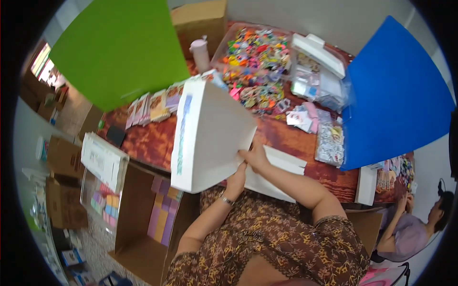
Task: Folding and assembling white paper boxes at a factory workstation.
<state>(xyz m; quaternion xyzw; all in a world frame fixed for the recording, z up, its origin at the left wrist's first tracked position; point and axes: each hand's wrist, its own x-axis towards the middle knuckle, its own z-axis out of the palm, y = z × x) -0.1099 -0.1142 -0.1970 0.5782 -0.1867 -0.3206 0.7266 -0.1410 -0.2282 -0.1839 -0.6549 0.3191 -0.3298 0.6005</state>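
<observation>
- While we look down from the head view, both hands meet at the near edge of the table [152, 143], which is covered in a reddish-brown patterned cloth.
- We see the left hand [236, 182] with fingers closed on the lower right edge of a large white cardboard box [210, 136]; a bracelet sits on that wrist.
- We see the right hand [256, 157] just above it, fingers clamped on the same box edge; the two hands touch.
- White cardboard box is tilted up off the table, broad white face toward us, a bluish-green printed strip down its left side.
- Flat white cardboard sheet [281, 174] lies under the hands at the near edge, partly hidden by the box.
- Clear plastic tub [255, 59] full of small multicoloured items sits toward the far edge, behind the box.
- White bottle with a pinkish cap [200, 53] stands left of the tub, near the far edge.
- Brown cardboard carton [200, 19] stands at the far edge behind the bottle.
- Row of small packets [152, 107] lies along the table's left side.
- Clear bags with white contents [317, 78] are right of the tub; a patterned pouch [330, 145] lies toward the right edge.
- Open brown carton [143, 224] with pastel pads sits on the floor, left of the person.
- Green board [119, 47] and blue board [396, 90] stand at the far left and right.
- Another person [410, 229] sits low at the right, hands of their own near a second table.
</observation>
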